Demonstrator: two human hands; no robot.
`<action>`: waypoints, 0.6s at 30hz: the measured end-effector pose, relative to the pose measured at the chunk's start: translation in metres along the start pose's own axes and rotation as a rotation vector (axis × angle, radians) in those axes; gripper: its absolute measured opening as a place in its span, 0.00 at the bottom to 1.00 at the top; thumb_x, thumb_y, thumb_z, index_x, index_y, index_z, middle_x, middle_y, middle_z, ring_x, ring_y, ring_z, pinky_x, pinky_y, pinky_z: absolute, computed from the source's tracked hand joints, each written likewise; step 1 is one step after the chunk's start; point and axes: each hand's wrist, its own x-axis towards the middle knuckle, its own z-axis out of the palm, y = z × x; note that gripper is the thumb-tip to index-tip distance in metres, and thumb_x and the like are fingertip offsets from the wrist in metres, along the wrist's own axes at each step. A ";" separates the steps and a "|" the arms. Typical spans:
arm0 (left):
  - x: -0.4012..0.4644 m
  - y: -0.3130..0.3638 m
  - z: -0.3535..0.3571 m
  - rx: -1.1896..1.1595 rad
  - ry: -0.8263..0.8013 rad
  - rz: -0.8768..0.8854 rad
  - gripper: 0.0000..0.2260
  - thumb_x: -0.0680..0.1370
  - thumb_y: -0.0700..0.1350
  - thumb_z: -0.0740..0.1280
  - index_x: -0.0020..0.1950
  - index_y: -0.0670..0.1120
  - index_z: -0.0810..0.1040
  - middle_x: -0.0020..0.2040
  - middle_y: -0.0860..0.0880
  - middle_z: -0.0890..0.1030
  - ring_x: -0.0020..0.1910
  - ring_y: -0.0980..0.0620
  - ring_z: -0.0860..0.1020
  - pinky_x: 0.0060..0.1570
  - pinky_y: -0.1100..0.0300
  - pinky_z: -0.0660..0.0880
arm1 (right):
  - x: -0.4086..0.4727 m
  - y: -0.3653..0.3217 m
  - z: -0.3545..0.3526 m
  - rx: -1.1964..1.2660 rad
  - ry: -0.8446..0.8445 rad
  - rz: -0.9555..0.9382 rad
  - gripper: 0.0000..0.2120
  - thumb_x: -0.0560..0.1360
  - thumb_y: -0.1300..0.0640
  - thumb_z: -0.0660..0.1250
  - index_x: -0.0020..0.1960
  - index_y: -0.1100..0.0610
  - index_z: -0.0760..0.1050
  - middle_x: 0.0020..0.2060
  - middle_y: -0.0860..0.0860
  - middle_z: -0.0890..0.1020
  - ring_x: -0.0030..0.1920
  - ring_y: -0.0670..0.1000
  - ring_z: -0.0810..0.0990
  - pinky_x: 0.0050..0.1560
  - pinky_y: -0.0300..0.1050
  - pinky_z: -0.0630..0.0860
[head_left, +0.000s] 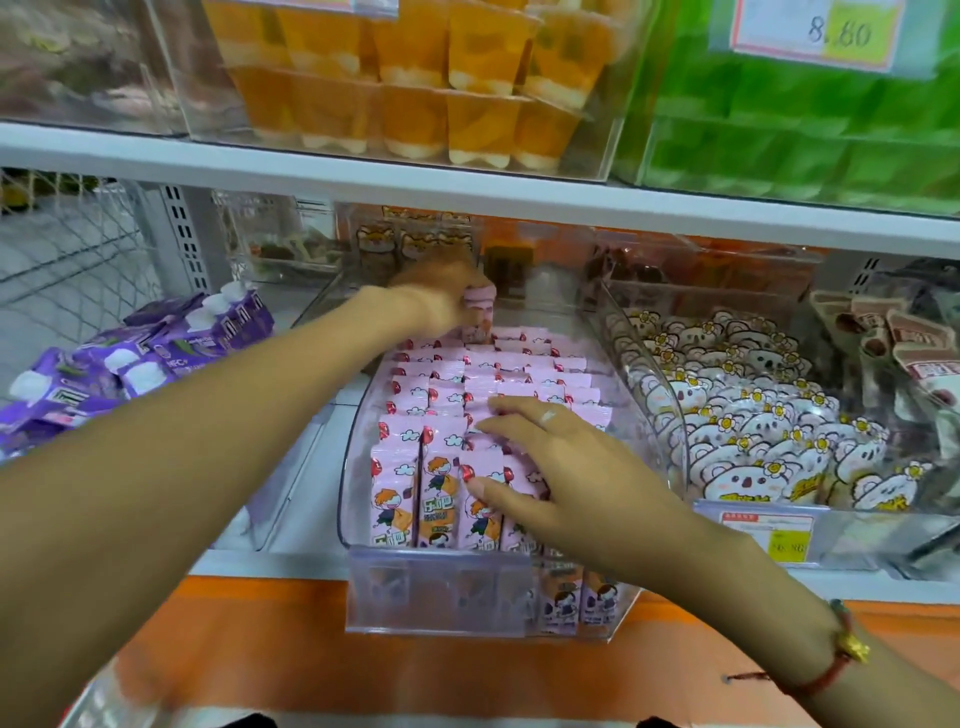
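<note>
**Inspector:** Report the left hand's position and grip.

**Me:** My left hand (441, 296) was at the back of the clear bin (358, 597), with the fingers curled round one pink packet (478, 317). The packet stood upright and stuck out below my fingers. Its lower end was at the rearmost of the rows (441, 374) filling the bin. The hand was blurred, so I could not count the fingers on the wrapper.

**Inspector:** And the right?

**Me:** My right hand (561, 467) lay flat on the front rows, fingers straight and spread. It gripped nothing; the fingertips and thumb only touched the wrapper tops.

**Inspector:** Where was the held packet relative to that hand?

**Me:** Well apart from it, farther back and slightly left, with several rows between.

**Inspector:** Adjacent stock?

**Me:** Koala packets (753, 431) were in the next bin to the right and purple pouches (156, 353) lay to the left. Orange cups (415, 78) stood on the shelf (311, 161) above.
</note>
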 end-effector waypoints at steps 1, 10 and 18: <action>0.002 0.001 0.002 -0.003 0.033 -0.003 0.21 0.76 0.49 0.69 0.68 0.47 0.71 0.66 0.45 0.74 0.63 0.45 0.73 0.61 0.52 0.72 | -0.001 -0.001 -0.001 -0.024 0.016 0.002 0.27 0.77 0.36 0.56 0.73 0.45 0.63 0.74 0.43 0.62 0.71 0.44 0.62 0.64 0.42 0.65; 0.000 -0.001 0.018 0.152 -0.204 0.108 0.15 0.82 0.44 0.58 0.68 0.52 0.74 0.66 0.45 0.75 0.59 0.44 0.76 0.55 0.56 0.73 | -0.008 -0.002 -0.001 -0.114 0.048 -0.004 0.22 0.78 0.38 0.55 0.69 0.44 0.66 0.60 0.43 0.74 0.59 0.46 0.71 0.46 0.38 0.60; -0.006 0.004 0.015 0.201 -0.217 0.101 0.15 0.81 0.52 0.60 0.64 0.49 0.76 0.61 0.44 0.77 0.57 0.44 0.75 0.49 0.57 0.70 | -0.013 -0.001 -0.004 -0.065 0.051 0.021 0.20 0.77 0.39 0.59 0.66 0.43 0.71 0.59 0.41 0.74 0.57 0.44 0.72 0.44 0.39 0.64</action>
